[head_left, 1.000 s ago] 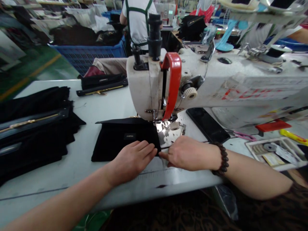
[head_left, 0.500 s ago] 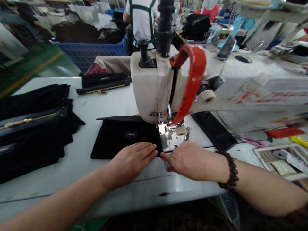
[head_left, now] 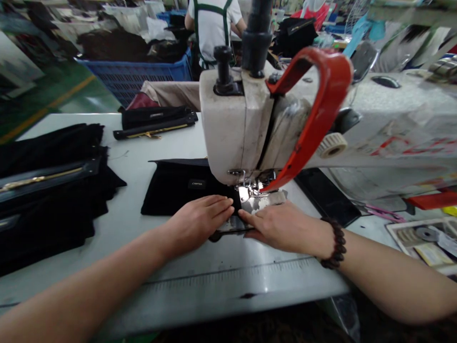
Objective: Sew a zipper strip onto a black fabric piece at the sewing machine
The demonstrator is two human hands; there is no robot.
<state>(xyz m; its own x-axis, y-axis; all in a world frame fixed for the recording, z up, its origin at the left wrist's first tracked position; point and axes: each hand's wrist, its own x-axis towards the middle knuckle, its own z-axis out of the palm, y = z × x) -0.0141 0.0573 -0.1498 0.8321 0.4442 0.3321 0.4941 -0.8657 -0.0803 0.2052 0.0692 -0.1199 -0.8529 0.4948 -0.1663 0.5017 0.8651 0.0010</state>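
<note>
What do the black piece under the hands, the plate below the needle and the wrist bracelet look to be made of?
The black piece looks like matte woven fabric: it lies flat and limp, with a small sewn label. The needle plate appears to be polished metal, mirroring the light. The bracelet on the right hand is dark round beads, possibly wood; the blur leaves that open.

matt black cloth piece [head_left: 178, 188]; shiny metal needle plate [head_left: 262, 202]; glossy red plastic guard [head_left: 317, 109].

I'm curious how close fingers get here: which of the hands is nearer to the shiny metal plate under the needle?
The right hand: its fingertips lie at the near edge of the metal plate. The left hand rests flat on the black fabric piece, just left of the plate.
</note>
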